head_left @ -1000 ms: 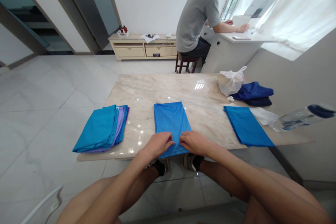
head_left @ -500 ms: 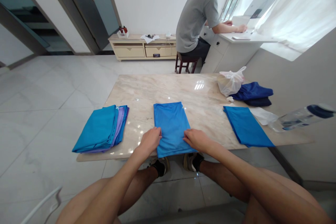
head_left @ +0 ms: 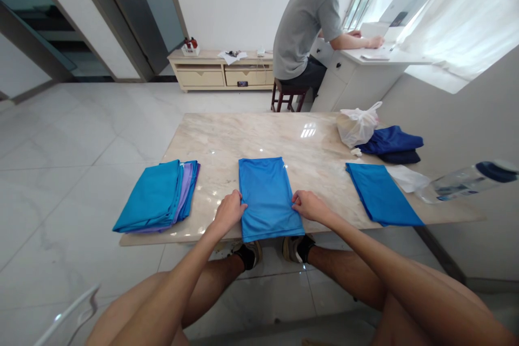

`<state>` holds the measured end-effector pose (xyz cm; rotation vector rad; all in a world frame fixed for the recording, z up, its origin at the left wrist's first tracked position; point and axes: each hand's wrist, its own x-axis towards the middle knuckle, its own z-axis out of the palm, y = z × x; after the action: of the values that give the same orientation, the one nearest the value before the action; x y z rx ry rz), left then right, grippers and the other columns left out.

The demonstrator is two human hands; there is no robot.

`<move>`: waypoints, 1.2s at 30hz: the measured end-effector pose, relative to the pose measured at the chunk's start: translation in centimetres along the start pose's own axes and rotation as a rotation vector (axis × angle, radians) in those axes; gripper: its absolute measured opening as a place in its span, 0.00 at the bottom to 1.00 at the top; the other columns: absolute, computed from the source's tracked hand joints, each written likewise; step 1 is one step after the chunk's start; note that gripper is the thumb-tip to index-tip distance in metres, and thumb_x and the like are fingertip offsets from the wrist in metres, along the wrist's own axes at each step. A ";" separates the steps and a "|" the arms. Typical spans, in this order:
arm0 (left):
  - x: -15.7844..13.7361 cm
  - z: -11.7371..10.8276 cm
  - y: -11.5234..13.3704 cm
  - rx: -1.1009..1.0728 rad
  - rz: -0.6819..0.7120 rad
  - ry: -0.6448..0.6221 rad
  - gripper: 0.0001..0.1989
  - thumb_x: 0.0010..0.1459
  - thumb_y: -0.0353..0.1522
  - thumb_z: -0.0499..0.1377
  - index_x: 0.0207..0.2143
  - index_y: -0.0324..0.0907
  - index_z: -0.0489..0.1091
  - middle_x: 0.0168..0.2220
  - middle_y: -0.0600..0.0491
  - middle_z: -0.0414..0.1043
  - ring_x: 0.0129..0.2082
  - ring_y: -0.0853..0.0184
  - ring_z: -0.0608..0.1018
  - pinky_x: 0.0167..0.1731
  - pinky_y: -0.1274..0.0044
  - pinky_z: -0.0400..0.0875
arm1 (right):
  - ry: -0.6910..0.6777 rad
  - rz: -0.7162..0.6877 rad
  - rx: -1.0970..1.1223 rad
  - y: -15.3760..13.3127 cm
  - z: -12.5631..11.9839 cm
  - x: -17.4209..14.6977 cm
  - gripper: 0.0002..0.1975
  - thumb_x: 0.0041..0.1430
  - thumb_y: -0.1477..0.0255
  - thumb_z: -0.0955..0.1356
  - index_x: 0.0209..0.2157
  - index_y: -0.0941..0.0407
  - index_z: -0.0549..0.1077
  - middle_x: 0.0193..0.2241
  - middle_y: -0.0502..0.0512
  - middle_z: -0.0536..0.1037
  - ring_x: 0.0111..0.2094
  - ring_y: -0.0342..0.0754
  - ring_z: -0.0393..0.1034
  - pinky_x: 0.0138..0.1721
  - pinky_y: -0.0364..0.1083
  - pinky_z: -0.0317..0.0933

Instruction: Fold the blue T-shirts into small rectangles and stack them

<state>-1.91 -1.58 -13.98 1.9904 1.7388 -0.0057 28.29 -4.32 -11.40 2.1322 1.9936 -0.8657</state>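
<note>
A folded blue cloth (head_left: 267, 189) lies flat in front of me, its near end slightly past the table's front edge. My left hand (head_left: 231, 208) pinches its left side. On the opposite side, my right hand (head_left: 310, 206) pinches the right edge at about the same height. Creases run across the cloth between and below the hands. To the left is a stack of folded cloths (head_left: 150, 194), teal on top with purple and blue layers showing at its side. Another folded blue cloth (head_left: 383, 193) rests on the right.
The marble-patterned table (head_left: 219, 135) also bears a white plastic bag (head_left: 357, 127), dark blue fabric (head_left: 391, 140), white paper (head_left: 407, 178) and a clear bottle (head_left: 462, 183) lying at the right. Beyond it, a person in a grey shirt (head_left: 304, 27) sits at a white desk (head_left: 365, 75).
Both hands have shifted slightly: the left a little up and outward, the right outward to the cloth's edge and slightly up. The cloth stays in nearly the same place.
</note>
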 end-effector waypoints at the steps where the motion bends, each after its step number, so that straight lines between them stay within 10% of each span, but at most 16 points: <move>1: 0.0 -0.1 -0.2 0.015 0.007 -0.032 0.13 0.66 0.34 0.67 0.52 0.42 0.75 0.48 0.43 0.85 0.53 0.53 0.85 0.45 0.72 0.72 | -0.080 0.004 0.025 0.0 -0.2 0.0 0.10 0.65 0.77 0.73 0.47 0.56 0.84 0.41 0.57 0.89 0.45 0.51 0.85 0.42 0.41 0.68; 4: 0.3 -0.6 -0.9 0.023 -0.008 -0.095 0.11 0.61 0.37 0.71 0.43 0.43 0.79 0.45 0.43 0.86 0.49 0.52 0.86 0.41 0.72 0.71 | -0.222 0.038 0.075 0.1 -0.8 0.3 0.05 0.63 0.76 0.74 0.36 0.57 0.86 0.33 0.57 0.88 0.39 0.51 0.85 0.39 0.41 0.68; 9: 1.2 -0.9 -1.1 -0.136 -0.101 0.028 0.10 0.66 0.38 0.66 0.45 0.42 0.80 0.41 0.44 0.87 0.45 0.55 0.87 0.41 0.73 0.70 | 0.067 0.107 0.079 0.3 -0.6 1.3 0.10 0.66 0.67 0.75 0.43 0.58 0.86 0.45 0.64 0.89 0.49 0.58 0.84 0.41 0.44 0.67; 20: 2.8 -0.2 -1.1 -0.274 -0.107 -0.092 0.24 0.61 0.50 0.64 0.19 0.46 0.72 0.21 0.51 0.77 0.27 0.58 0.80 0.31 0.73 0.64 | 0.190 0.068 0.360 -0.1 1.2 2.8 0.08 0.66 0.71 0.75 0.30 0.55 0.82 0.37 0.59 0.88 0.43 0.55 0.84 0.41 0.44 0.68; 28: 3.0 -0.1 -0.1 -0.517 -0.120 -0.025 0.22 0.51 0.50 0.69 0.18 0.45 0.70 0.20 0.54 0.70 0.26 0.62 0.73 0.28 0.74 0.57 | 0.218 0.152 0.780 -0.3 2.0 3.1 0.08 0.66 0.74 0.75 0.46 0.57 0.78 0.36 0.58 0.87 0.38 0.51 0.82 0.35 0.44 0.69; 36: 1.6 -3.8 0.6 -0.797 -0.108 -0.024 0.29 0.36 0.58 0.75 0.23 0.42 0.79 0.21 0.54 0.71 0.27 0.66 0.69 0.27 0.75 0.58 | 0.174 0.102 1.123 0.6 0.2 2.1 0.11 0.53 0.76 0.80 0.37 0.56 0.80 0.33 0.56 0.87 0.37 0.52 0.82 0.40 0.48 0.75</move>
<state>-2.23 1.19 -10.94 1.3016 1.4956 0.5366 28.77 -2.61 -12.71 2.8124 1.5538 -2.2139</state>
